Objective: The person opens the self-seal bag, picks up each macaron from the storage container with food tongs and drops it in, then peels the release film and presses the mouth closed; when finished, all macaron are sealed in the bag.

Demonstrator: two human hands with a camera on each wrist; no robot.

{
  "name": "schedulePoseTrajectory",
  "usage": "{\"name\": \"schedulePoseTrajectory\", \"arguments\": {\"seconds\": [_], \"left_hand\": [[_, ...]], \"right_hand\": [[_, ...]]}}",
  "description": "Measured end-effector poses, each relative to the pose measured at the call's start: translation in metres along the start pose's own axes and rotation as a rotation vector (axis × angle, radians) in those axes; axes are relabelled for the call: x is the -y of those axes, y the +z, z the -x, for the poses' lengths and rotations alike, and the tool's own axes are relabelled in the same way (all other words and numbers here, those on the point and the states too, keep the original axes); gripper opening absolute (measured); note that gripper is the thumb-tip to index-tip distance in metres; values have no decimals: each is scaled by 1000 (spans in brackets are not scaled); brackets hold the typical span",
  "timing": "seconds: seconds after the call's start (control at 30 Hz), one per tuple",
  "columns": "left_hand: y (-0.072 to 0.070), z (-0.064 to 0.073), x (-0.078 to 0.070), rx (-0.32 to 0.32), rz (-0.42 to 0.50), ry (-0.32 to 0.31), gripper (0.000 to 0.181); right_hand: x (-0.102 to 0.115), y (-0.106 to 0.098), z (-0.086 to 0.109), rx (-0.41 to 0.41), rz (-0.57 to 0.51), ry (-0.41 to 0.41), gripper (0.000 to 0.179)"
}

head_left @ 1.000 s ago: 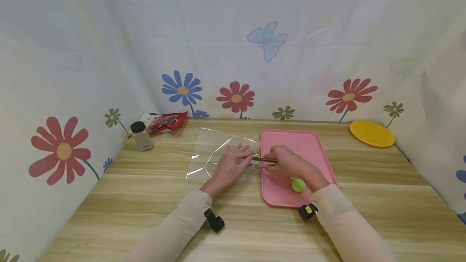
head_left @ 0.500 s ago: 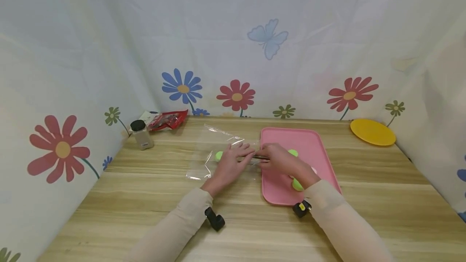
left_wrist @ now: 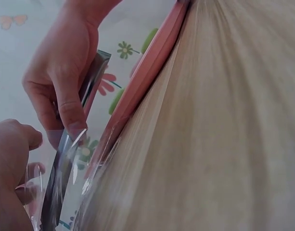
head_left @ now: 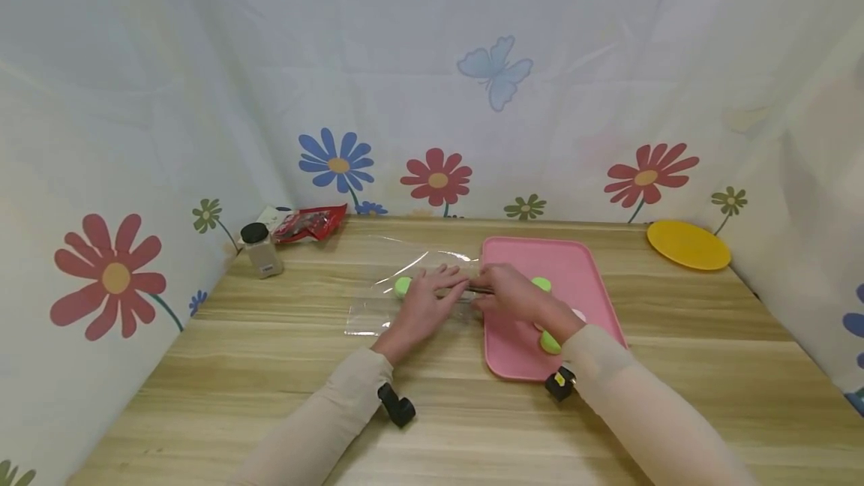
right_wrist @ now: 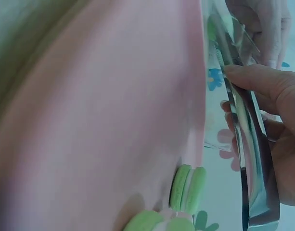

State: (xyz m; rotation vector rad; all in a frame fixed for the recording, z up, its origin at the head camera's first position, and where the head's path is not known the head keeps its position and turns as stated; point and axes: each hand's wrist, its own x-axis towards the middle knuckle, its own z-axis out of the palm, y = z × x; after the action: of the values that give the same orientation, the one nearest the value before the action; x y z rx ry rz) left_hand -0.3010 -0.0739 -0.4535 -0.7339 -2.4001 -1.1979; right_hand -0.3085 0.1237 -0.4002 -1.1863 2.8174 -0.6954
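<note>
In the head view, my left hand (head_left: 424,306) holds the clear plastic bag (head_left: 367,313) near its mouth, which faces the pink tray (head_left: 536,252). My right hand (head_left: 511,292) grips metal tongs (right_wrist: 262,192) whose front part reaches into the bag. Just left of my left hand a green macaron (head_left: 402,287) shows through the film; whether the tongs touch it is hidden by the hand. On the tray are more green macarons, one (head_left: 542,283) behind my right wrist and another (head_left: 550,343) nearer the front. The right wrist view shows a macaron (right_wrist: 187,188) with pale filling standing on edge.
At the back left stand a jar (head_left: 262,252) with a black lid and a red packet (head_left: 312,223). A yellow plate (head_left: 688,245) lies at the back right. Floral cloth (head_left: 405,81) closes off the wooden table (head_left: 432,426) at the back and sides.
My right hand has moved left, pushing the tongs deeper into the bag. A green macaron now shows left of my left hand. The left hand has stayed nearly still.
</note>
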Motion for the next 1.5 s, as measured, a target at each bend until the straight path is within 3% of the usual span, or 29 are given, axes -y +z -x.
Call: {"name": "schedulePoseTrajectory", "arguments": {"seconds": [0.47, 0.67, 0.83, 1.1, 1.33, 1.5], "left_hand": [[0, 0, 1, -18, 55, -45, 28], [1, 1, 3, -34, 64, -38, 28], [1, 2, 3, -26, 69, -44, 28], [3, 1, 5, -34, 74, -31, 30], [2, 0, 5, -46, 78, -49, 27], [2, 0, 5, -49, 81, -56, 26]], "right_hand": [[-1, 6, -12, -3, 12, -63, 28], [1, 7, -14, -17, 3, -23, 23], [1, 5, -10, -18, -47, 28, 30], [-10, -16, 15, -16, -65, 188, 31], [-29, -39, 50, -47, -8, 181, 37], [-40, -54, 73, -19, -69, 147, 22]]}}
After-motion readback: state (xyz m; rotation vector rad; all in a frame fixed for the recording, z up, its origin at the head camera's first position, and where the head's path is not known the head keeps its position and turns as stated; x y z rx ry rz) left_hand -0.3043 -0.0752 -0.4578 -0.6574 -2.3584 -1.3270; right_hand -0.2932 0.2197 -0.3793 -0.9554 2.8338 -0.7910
